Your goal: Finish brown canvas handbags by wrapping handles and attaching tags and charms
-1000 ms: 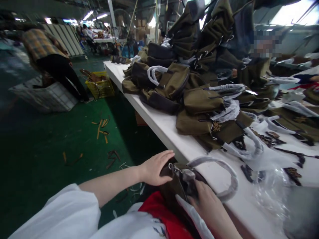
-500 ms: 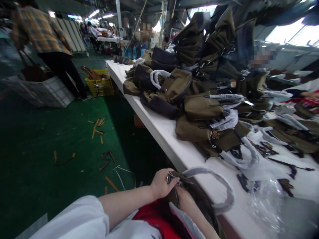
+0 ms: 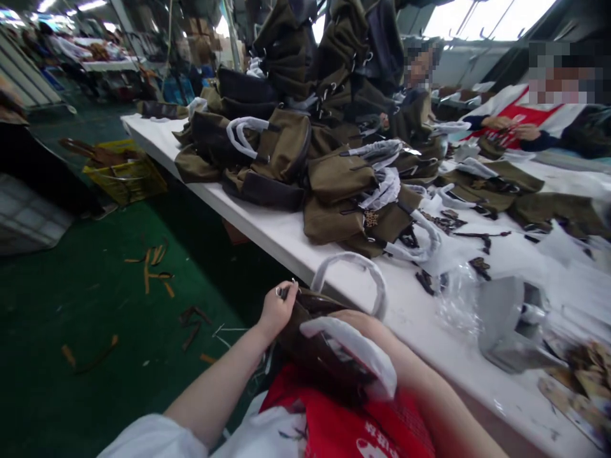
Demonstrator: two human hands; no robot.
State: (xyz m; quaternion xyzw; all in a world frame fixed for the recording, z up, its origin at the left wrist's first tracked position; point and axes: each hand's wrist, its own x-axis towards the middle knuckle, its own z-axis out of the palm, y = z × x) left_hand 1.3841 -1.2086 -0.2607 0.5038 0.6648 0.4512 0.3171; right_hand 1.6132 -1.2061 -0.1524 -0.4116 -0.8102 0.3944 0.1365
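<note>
My left hand (image 3: 278,312) pinches the bag (image 3: 305,337) at its ringed end, beside the table's (image 3: 405,289) near edge — my right hand (image 3: 358,321) is at its mouth, fingers hidden, grip unclear — a loose pinch could let it twist and slip down

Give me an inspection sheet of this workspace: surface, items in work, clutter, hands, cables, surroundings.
Surface: white table, heavily loaded.
Items in work: olive-brown bag at the near edge, handles wrapped in white; similar bags piled beyond.
Clutter: clear plastic on the table; yellowish strips and dark scraps on the floor.
Hands: left grips the bag's end by metal fittings; right at its opening, fingers hidden.
Cables: nothing seen near the hands.
Surroundings: yellow crate on green floor; person in red apron across the table.
</note>
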